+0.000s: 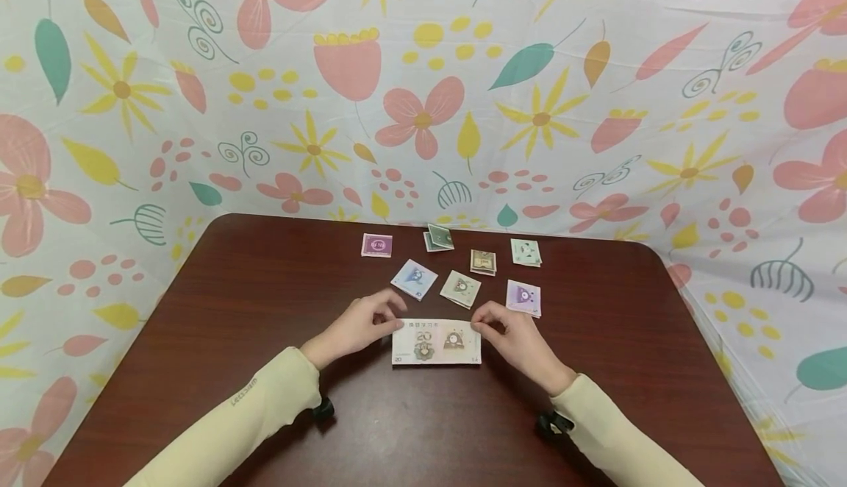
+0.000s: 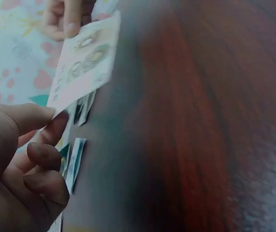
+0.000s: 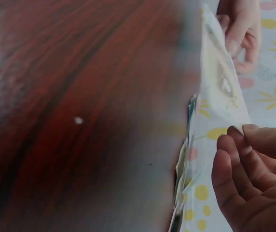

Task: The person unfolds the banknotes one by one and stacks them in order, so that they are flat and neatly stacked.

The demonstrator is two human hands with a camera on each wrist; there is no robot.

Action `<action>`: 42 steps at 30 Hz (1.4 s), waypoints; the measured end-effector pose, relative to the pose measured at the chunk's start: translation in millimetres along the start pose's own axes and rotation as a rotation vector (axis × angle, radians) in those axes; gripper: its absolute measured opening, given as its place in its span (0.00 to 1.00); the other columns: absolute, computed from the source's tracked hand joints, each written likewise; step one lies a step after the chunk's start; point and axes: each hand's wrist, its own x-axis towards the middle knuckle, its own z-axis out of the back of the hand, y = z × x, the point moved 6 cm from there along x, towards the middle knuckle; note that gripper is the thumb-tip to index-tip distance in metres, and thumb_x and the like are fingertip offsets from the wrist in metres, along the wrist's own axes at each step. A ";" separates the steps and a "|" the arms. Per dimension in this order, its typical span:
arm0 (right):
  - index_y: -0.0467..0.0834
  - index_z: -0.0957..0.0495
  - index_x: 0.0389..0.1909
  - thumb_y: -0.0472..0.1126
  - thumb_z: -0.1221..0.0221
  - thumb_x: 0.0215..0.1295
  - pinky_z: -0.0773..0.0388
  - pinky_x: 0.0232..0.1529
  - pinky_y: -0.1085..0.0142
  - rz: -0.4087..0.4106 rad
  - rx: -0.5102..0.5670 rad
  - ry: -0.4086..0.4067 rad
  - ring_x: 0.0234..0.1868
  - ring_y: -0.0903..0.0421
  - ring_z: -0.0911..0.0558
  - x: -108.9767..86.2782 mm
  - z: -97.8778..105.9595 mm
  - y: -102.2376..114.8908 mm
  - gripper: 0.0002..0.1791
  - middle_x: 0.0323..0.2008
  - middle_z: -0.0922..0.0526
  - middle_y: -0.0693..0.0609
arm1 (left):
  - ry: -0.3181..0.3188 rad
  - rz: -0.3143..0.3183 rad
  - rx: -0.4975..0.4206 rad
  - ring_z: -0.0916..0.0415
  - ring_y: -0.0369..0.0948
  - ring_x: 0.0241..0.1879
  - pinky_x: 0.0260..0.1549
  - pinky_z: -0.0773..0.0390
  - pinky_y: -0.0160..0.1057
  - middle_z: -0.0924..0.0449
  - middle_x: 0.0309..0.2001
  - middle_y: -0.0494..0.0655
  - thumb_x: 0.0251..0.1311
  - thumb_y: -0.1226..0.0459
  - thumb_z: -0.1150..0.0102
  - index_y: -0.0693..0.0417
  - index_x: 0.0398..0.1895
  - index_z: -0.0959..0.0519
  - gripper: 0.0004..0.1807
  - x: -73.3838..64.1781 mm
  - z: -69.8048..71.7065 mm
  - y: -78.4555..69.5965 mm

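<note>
A play banknote [image 1: 437,342] marked 20 is spread flat between the two hands, its printed side facing up in the head view. My left hand [image 1: 357,329] pinches its upper left corner between thumb and forefinger. At the upper right corner, the thumb and forefinger of my right hand [image 1: 519,340] pinch it too. The left wrist view shows the note [image 2: 87,63] stretching from the left thumb to the right hand. In the right wrist view the note [image 3: 222,82] is seen at a slant, with the right fingertips at its near corner.
Several folded notes lie beyond the hands on the dark wooden table [image 1: 265,288]: a blue one [image 1: 415,279], a beige one [image 1: 460,289], a light purple one [image 1: 523,298], a brown one [image 1: 483,262], a magenta one [image 1: 377,245], two green ones [image 1: 526,251]. A flowered cloth [image 1: 423,104] hangs behind.
</note>
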 end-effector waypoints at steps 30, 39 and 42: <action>0.38 0.18 0.45 0.28 0.30 0.61 0.21 0.37 0.67 0.027 -0.117 0.253 0.34 0.59 0.20 -12.2 -26.3 -4.5 0.13 0.36 0.17 0.53 | 0.120 0.045 0.390 0.23 0.38 0.39 0.39 0.23 0.43 0.21 0.38 0.37 0.58 0.60 0.23 0.47 0.46 0.15 0.14 -13.6 -20.0 1.0; 0.40 0.17 0.47 0.31 0.28 0.60 0.23 0.38 0.66 0.030 -0.183 0.277 0.36 0.58 0.23 -14.5 -26.3 -3.4 0.14 0.35 0.23 0.54 | 0.103 0.032 0.423 0.26 0.39 0.39 0.35 0.24 0.42 0.23 0.40 0.40 0.59 0.58 0.23 0.42 0.46 0.14 0.13 -17.9 -17.9 -0.9; 0.41 0.17 0.48 0.33 0.27 0.60 0.23 0.39 0.65 0.026 -0.203 0.291 0.37 0.58 0.25 -15.0 -25.7 -2.9 0.16 0.36 0.25 0.54 | 0.095 0.031 0.418 0.27 0.40 0.40 0.35 0.24 0.43 0.23 0.41 0.42 0.60 0.58 0.24 0.41 0.46 0.14 0.12 -18.4 -17.5 0.3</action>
